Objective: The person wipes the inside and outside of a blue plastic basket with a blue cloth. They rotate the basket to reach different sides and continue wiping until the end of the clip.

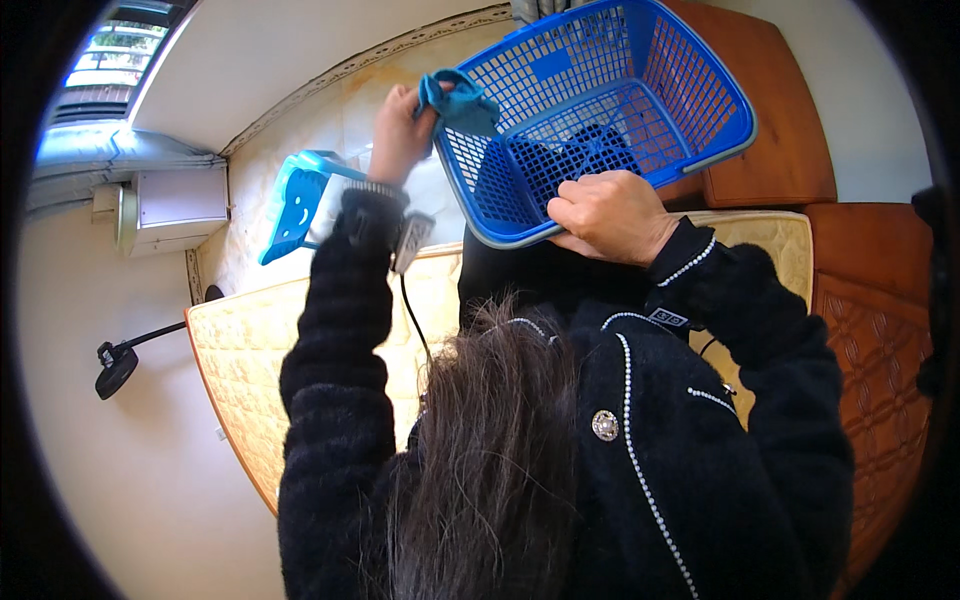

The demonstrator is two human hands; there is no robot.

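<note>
A small dark tag (668, 318) near the right sleeve (740, 285) carries pale marks. The left hand (402, 135) is closed, pinching a bunched teal cloth (462, 105) up at the left edge of a blue basket (572, 68). The right hand (612, 217) is curled tight over the basket's near rim. The mesh looks dark towards the bottom; I can't tell what lies inside. A blue stool (296, 208) stands off to the left.

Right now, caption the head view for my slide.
Left hand holds teal cloth by blue basket; right hand at its rim.
</note>
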